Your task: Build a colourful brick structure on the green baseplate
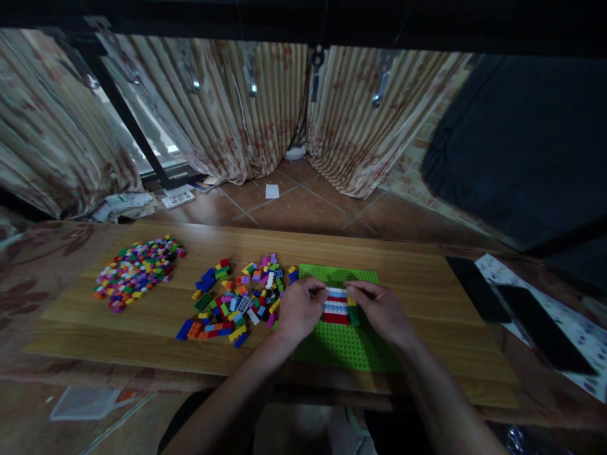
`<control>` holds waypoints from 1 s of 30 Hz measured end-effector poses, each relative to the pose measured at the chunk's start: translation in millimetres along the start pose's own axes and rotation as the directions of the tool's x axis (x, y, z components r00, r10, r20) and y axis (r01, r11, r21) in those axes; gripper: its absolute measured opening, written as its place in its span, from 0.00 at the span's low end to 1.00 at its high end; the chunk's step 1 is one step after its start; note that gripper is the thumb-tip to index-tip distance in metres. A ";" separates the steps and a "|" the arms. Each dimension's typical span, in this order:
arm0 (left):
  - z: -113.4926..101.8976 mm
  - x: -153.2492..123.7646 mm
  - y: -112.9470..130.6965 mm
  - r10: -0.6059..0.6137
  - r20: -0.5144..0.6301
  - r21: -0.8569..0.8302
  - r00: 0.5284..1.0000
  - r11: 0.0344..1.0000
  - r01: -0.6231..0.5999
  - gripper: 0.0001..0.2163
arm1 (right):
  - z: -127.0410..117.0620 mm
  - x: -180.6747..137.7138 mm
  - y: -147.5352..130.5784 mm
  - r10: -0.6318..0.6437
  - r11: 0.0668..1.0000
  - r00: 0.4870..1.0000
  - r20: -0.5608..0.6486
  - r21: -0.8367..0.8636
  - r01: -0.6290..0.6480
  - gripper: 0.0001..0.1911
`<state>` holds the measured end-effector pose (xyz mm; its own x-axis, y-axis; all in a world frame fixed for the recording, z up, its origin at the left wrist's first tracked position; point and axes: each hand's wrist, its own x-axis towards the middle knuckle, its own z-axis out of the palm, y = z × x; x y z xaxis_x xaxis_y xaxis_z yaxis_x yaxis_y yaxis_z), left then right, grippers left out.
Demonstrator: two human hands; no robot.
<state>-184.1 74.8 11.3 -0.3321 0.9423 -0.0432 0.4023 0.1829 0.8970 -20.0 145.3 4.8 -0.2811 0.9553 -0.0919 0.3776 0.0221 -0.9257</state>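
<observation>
**Desk:** Where is the work?

**Photographer:** Right of centre on the pale wooden tabletop [417, 284]. A bright green studded plastic baseplate [341, 344] lies flat there. On it sits a red, white and blue striped slab of plastic bricks [336, 308], its stripes running left to right.

**Desk:** And the hands?

**Photographer:** One on each side. The left hand [300, 311] meets the slab from the left, its grip drawn together with fingertips on the far left corner. The right hand [380, 311] meets it from the right, its grip pinched on the far right edge. Whether either also holds a loose piece cannot be told. Neither hand is the nearer; the slab lies squarely between them, along the line of its stripes.

**Desk:** What lies around?

**Photographer:** A loose heap of mixed coloured plastic bricks [234, 300] is just left of the left hand. A spread of smaller coloured pieces [135, 273] lies further left. Two dark flat phones [478, 289] rest at the right end.
</observation>
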 end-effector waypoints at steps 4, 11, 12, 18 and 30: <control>-7.2 -1.9 -1.3 0.047 0.010 -0.075 0.999 0.996 -0.046 0.11 | -10.8 4.6 -3.9 0.108 0.979 0.969 -0.223 0.193 -0.064 0.21; -45.2 3.0 -0.1 0.022 -0.159 -0.380 0.987 0.921 -0.082 0.10 | -6.0 -2.7 -16.9 -0.030 0.984 0.907 -0.420 0.145 0.099 0.16; -53.6 3.8 0.7 -0.021 -0.216 -0.424 0.976 0.902 -0.075 0.09 | -2.8 -6.5 -19.7 -0.073 0.987 0.906 -0.416 0.103 0.127 0.16; -103.1 5.5 -5.8 -0.173 -0.476 -0.579 0.862 0.800 -0.159 0.11 | 25.6 -37.7 -34.0 -0.478 0.877 0.849 -0.224 -0.172 0.449 0.10; -146.1 -7.2 -23.2 -0.316 -0.503 -0.738 0.804 0.641 -0.211 0.11 | 103.4 -64.7 -24.3 -0.650 0.647 0.701 0.292 -0.271 0.713 0.13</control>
<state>-315.7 22.8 55.1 -0.8237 0.5586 -0.0968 -0.3024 -0.2884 0.9085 -102.3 52.5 -4.7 -0.7005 0.5692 0.4305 0.2828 0.7752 -0.5649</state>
